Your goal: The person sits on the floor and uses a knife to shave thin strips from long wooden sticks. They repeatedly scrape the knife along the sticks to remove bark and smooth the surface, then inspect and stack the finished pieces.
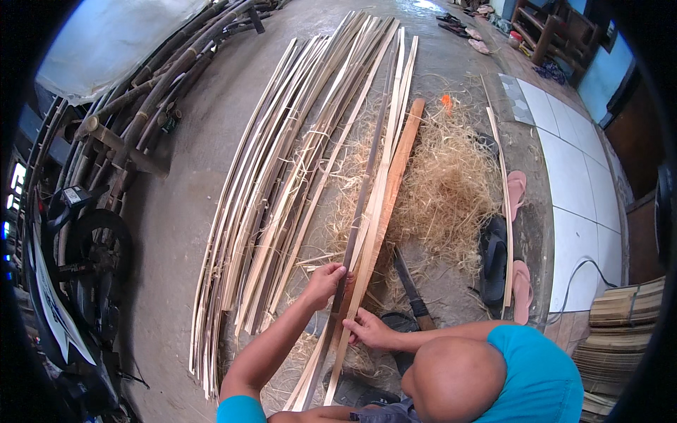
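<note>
My left hand (pixel 328 285) is closed, its thumb and fingers pinching a long dark-faced bamboo strip (pixel 363 190). Lower and to the right, my right hand (pixel 367 329) grips the edge of a pale bamboo strip (pixel 365 271). Both strips slant up and away from my lap, over a reddish-brown wooden plank (pixel 406 144). The ends of more pale strips come down between my forearms. A machete-like tool (pixel 409 285) with a dark wrapped part lies on the floor just beyond my right hand.
Many long bamboo strips (pixel 282 176) lie in bundles to the left. A heap of curly shavings (pixel 448 187) sits beyond the plank. Dark sandals (pixel 493 257) and pink slippers (pixel 522 290) line the tiled step (pixel 578 233). A motorbike (pixel 60 303) and bamboo poles (pixel 144 113) stand at left.
</note>
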The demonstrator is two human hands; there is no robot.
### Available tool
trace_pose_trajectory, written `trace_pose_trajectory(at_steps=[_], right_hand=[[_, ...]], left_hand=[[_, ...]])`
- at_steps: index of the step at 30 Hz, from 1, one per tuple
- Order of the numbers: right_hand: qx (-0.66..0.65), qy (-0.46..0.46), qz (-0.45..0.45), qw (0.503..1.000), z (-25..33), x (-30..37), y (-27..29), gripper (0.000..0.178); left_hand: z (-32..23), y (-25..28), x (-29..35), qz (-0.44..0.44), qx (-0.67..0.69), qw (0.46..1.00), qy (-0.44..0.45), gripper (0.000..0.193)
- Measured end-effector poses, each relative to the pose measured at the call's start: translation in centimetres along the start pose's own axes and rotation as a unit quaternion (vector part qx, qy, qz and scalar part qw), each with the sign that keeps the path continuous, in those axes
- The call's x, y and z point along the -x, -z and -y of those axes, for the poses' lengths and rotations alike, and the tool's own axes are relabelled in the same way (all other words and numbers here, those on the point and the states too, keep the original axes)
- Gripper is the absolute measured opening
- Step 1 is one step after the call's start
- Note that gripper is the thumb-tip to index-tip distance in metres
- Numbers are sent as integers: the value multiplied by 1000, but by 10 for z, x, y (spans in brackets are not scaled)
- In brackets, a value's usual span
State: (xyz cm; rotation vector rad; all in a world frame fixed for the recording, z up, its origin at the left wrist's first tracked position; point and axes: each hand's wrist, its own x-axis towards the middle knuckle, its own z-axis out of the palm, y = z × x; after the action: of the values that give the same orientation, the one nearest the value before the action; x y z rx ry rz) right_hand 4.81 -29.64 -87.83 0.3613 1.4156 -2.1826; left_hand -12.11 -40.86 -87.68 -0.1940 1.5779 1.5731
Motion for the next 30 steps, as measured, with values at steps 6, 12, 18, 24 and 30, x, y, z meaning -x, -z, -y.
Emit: trace_pose_trajectory(at_steps=[6, 12, 18, 24, 30], right_hand=[[-17, -28, -18, 999, 3, -3, -3, 32], [-43, -67, -21, 997, 2, -4, -4, 31], [-52, -69, -31, 996, -2, -5, -1, 33], [-42, -78, -42, 995, -1, -6, -3, 31], [-40, -2, -33, 999, -11, -7, 3, 29]], left_hand=[[15, 8, -2, 38, -2, 999, 12, 22], [20, 11, -4, 47, -5, 999, 25, 22], [16, 7, 2, 45, 3, 999, 25, 22], [12, 4, 5, 42, 1, 999, 29, 21], [3, 0, 11, 35, 5, 999, 30, 21]])
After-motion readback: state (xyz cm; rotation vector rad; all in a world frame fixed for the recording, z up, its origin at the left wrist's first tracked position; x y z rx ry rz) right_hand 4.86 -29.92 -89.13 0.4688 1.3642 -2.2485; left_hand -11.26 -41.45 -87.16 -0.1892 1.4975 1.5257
